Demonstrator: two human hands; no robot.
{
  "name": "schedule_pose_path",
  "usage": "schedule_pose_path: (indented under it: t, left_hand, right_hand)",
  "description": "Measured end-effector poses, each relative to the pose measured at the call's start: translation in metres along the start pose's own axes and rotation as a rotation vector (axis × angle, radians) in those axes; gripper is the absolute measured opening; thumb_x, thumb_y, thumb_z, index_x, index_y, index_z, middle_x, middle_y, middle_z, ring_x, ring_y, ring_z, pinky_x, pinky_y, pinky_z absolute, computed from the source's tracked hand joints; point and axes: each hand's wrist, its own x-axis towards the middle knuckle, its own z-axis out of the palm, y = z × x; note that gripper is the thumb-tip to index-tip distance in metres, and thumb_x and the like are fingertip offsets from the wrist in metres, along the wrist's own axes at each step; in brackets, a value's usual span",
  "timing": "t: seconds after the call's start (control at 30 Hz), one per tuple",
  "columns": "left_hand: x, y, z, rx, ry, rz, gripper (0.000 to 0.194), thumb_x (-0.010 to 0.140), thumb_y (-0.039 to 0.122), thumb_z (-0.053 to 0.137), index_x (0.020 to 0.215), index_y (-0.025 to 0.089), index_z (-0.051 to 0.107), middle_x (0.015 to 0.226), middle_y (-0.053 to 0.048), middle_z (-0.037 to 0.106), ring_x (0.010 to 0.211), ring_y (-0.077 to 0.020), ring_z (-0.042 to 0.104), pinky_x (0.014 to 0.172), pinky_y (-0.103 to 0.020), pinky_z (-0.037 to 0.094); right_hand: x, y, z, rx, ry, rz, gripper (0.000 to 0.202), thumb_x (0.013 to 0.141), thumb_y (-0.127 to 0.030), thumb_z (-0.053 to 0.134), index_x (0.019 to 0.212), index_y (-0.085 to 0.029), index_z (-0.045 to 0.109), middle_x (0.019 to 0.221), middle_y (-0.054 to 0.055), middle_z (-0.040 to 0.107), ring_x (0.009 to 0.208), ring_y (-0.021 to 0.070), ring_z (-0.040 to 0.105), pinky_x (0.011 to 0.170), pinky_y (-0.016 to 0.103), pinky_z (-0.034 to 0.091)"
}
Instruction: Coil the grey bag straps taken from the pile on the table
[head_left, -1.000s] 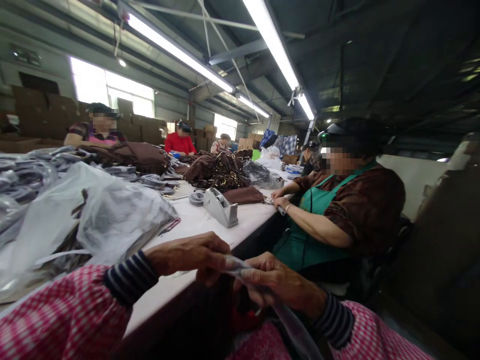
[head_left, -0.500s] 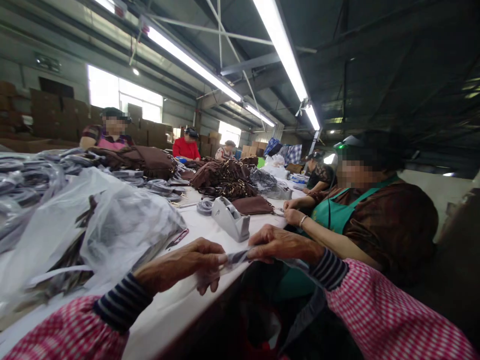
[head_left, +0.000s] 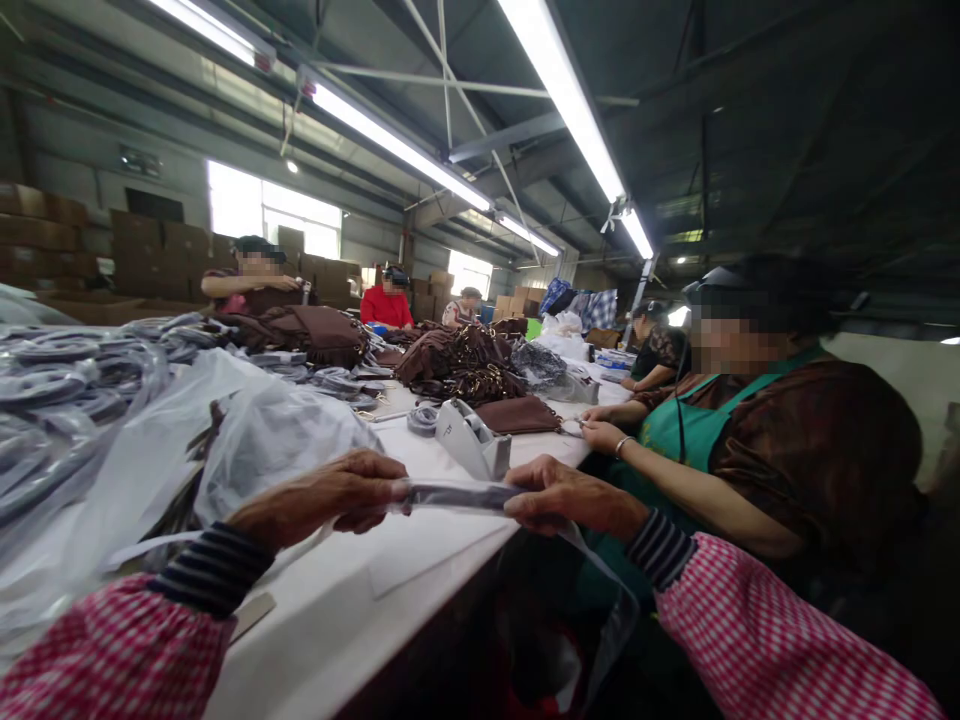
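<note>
A grey strap in clear plastic [head_left: 461, 495] is stretched level between my two hands, above the table's near edge. My left hand [head_left: 330, 495] pinches its left end, fingers closed. The fingers of my right hand [head_left: 570, 495] are closed round the strap further right, and a loose length hangs from there below the table edge. Just beyond the strap stands a grey tape dispenser [head_left: 472, 440]. A coiled strap [head_left: 423, 421] lies at its left, and a flat brown bag [head_left: 517, 415] lies behind it.
Clear plastic sheeting [head_left: 277, 440] and a heap of wrapped straps [head_left: 67, 400] cover the table's left. Brown bags [head_left: 457, 360] are piled further back. A person in a green apron [head_left: 682, 420] sits close on the right; several others sit around the table [head_left: 360, 610].
My left hand has moved left, away from my right, so a longer piece of strap shows between them. The view has shifted slightly. The person at far left has raised their arms.
</note>
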Motion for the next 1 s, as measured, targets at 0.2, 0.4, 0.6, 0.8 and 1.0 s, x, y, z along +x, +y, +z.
schedule_pose_path:
  t: [0.2,0.4,0.6,0.8,1.0]
  left_hand:
    - [-0.004,-0.001,-0.002,0.041,-0.086,-0.003,0.04,0.095,0.054,0.064,0.093,0.014,0.072,0.081,-0.007,0.076,0.059,-0.0149,0.066,0.058,-0.024,0.045]
    - [0.009,0.013,0.029,0.028,-0.083,0.051,0.043,0.091,0.056,0.069,0.092,0.012,0.071,0.076,-0.006,0.071,0.064,-0.0153,0.064,0.059,-0.023,0.047]
    - [0.011,0.013,0.025,-0.047,0.034,0.126,0.042,0.089,0.052,0.069,0.084,0.01,0.071,0.055,0.005,0.046,0.05,-0.0079,0.035,0.048,-0.022,0.024]
    - [0.002,0.0,-0.01,-0.055,0.073,0.077,0.04,0.088,0.049,0.071,0.085,0.01,0.073,0.055,0.006,0.039,0.05,-0.0075,0.028,0.048,-0.024,0.018]
    - [-0.001,0.008,-0.009,0.093,0.081,0.065,0.037,0.079,0.047,0.082,0.093,0.015,0.07,0.069,0.005,0.049,0.06,-0.0102,0.039,0.053,-0.023,0.024]
  right_hand:
    - [0.003,-0.023,-0.002,-0.175,0.097,-0.024,0.029,0.084,-0.04,0.077,0.084,-0.011,0.072,0.062,-0.005,0.049,0.055,0.0073,0.039,0.049,0.021,0.027]
    - [0.025,-0.059,0.013,-0.327,0.088,-0.069,0.022,0.08,-0.034,0.078,0.083,-0.012,0.076,0.061,-0.004,0.053,0.059,0.0092,0.046,0.053,0.022,0.032]
    - [0.04,-0.064,0.015,-0.223,-0.085,-0.065,0.037,0.079,-0.045,0.083,0.096,-0.014,0.073,0.07,-0.004,0.059,0.058,0.0089,0.05,0.051,0.02,0.036]
    - [0.022,-0.04,-0.009,-0.205,0.001,-0.029,0.036,0.08,-0.046,0.083,0.088,-0.014,0.069,0.065,-0.007,0.052,0.056,0.0079,0.044,0.051,0.021,0.032]
    - [0.015,-0.039,-0.011,-0.277,0.082,-0.053,0.034,0.084,-0.045,0.08,0.094,-0.013,0.073,0.063,-0.007,0.049,0.056,0.0071,0.04,0.05,0.02,0.028]
